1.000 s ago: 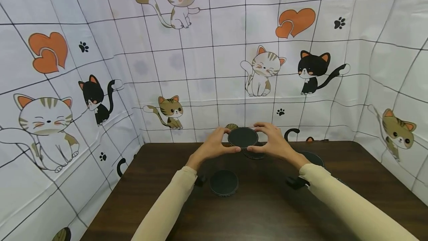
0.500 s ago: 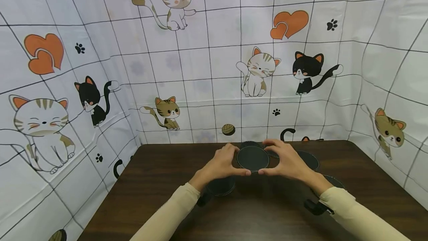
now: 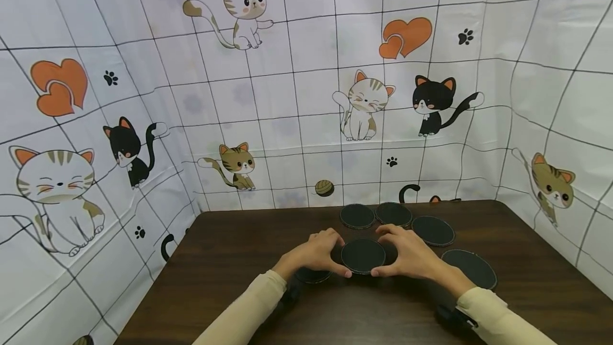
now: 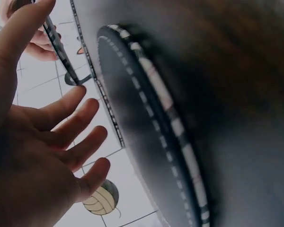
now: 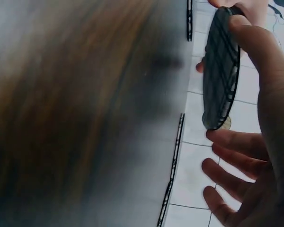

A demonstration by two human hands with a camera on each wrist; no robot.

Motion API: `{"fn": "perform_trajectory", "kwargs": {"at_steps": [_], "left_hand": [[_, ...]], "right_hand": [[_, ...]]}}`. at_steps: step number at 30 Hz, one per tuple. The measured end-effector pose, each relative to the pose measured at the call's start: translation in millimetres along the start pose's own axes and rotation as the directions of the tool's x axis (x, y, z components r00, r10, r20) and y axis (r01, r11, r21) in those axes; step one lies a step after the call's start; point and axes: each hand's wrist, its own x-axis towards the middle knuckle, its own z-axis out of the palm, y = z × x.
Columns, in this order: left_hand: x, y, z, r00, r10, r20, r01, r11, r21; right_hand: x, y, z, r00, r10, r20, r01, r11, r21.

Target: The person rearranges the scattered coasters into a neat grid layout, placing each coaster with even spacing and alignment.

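Observation:
Both hands hold one dark round coaster (image 3: 363,256) between them over the table. My left hand (image 3: 318,252) pinches its left edge between thumb and index finger, the other fingers spread. Opposite, my right hand (image 3: 409,255) pinches the right edge the same way. In the right wrist view the coaster (image 5: 220,75) is tilted toward the camera, its plaid underside showing; in the left wrist view the held coaster (image 4: 61,49) appears nearly edge-on. Below my left hand lies another coaster (image 3: 313,276), partly hidden by that hand; its stitched rim and checkered side show large in the left wrist view.
Several more coasters lie in an arc on the dark wooden table (image 3: 230,249): one coaster (image 3: 357,216) and another coaster (image 3: 394,214) at the back, then a coaster (image 3: 433,230) and a coaster (image 3: 469,269) down the right. A cat-patterned curtain (image 3: 287,100) surrounds the table.
Both hands have brought the held coaster from near the table's back edge toward the body and lower. The coasters at the back, earlier partly covered, now show. The head view has shifted slightly.

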Motion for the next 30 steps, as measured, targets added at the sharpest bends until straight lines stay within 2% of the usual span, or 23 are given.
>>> {"fn": "perform_trajectory", "kwargs": {"at_steps": [6, 15, 22, 30], "left_hand": [[-4.0, -2.0, 6.8, 0.999, -0.005, 0.041, 0.002, 0.998, 0.070], [-5.8, -8.9, 9.4, 0.998, 0.001, 0.070, -0.009, 0.994, 0.109], [-4.4, -11.4, 5.9, 0.994, 0.014, 0.110, -0.023, 0.996, 0.088], [-0.4, -13.9, -1.1, 0.994, 0.005, 0.106, -0.019, 0.991, 0.132]], "right_hand": [[-1, -8, 4, 0.994, 0.026, 0.109, -0.026, 1.000, -0.007], [5, -12, 12, 0.979, 0.068, 0.192, -0.065, 0.998, -0.018], [3, -13, 11, 0.971, 0.097, 0.221, -0.089, 0.995, -0.045], [11, -17, 7, 0.973, 0.076, 0.218, -0.063, 0.996, -0.065]]}}
